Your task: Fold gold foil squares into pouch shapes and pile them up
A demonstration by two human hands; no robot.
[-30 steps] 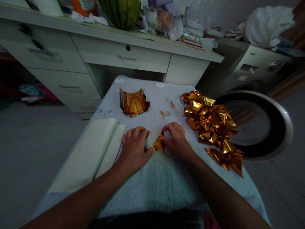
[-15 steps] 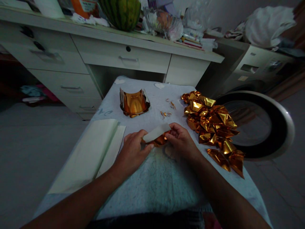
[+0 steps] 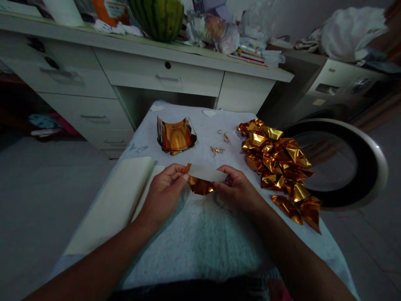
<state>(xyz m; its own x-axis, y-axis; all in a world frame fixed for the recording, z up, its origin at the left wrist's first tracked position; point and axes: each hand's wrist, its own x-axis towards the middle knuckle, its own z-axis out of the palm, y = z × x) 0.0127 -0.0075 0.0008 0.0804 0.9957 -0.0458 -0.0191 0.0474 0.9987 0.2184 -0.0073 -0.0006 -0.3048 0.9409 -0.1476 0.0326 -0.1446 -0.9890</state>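
Between my two hands is a sheet of gold foil paper (image 3: 200,186), partly folded so that its pale back shows along the top. My left hand (image 3: 171,186) pinches the left end, where a small gold corner sticks up past the thumb. At the other end, my right hand (image 3: 236,184) grips the paper with thumb and fingers. Several folded gold foil pieces (image 3: 272,154) lie heaped to the right. A curved stack of gold foil sheets (image 3: 176,133) stands beyond my left hand. Small gold scraps (image 3: 216,149) lie past the held sheet.
Pale paper sheets (image 3: 109,205) lie along the left side of the cloth-covered table (image 3: 206,246). Behind it stands a white desk (image 3: 188,81) with a watermelon (image 3: 156,19) and clutter on top. A washing machine's round open door (image 3: 380,167) is beside the table's right edge.
The foil paper has turned from a slant to nearly level. My left hand has shifted slightly left and up, its thumb now pressed against the fingers.
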